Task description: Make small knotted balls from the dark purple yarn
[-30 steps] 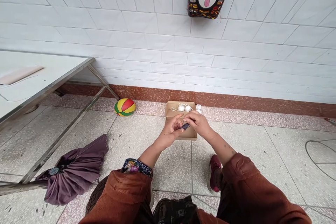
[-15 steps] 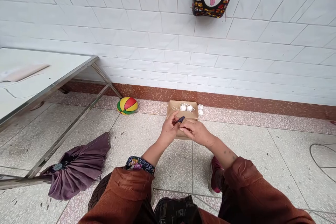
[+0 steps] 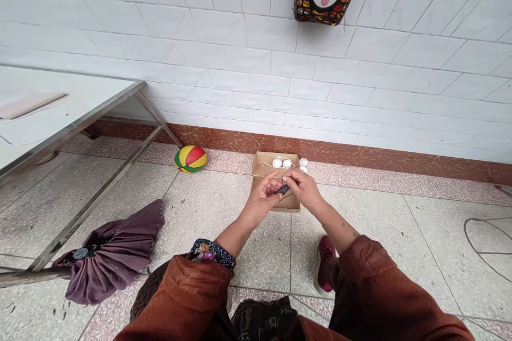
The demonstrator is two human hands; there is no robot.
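Over a shallow cardboard box [image 3: 296, 202] on the floor, my left hand [image 3: 262, 199] is closed around a small dark blue piece [image 3: 283, 189] that looks knitted or crocheted. My right hand [image 3: 304, 187] is held just to its right, with thumb and forefinger pinched at the piece's upper edge. What sits in that pinch is too small to make out. Inside the box's far end lie two white balls of yarn [image 3: 282, 162] with loose strands. More small white balls [image 3: 304, 164] rest outside, against the box's right side.
A yellow, red and green ball [image 3: 191, 159] lies by the wall, near a metal-framed table [image 3: 96, 97]. A folded purple umbrella [image 3: 116, 261] is on the floor at left. Overhead, a black basket [image 3: 316, 13] hangs on the tiled wall. A wire frame [image 3: 470, 234] stands at right.
My right hand has lifted and turned, its fingertips now pinched at the upper edge of the dark piece. The piece has shifted slightly right and down, and the view has tilted slightly.
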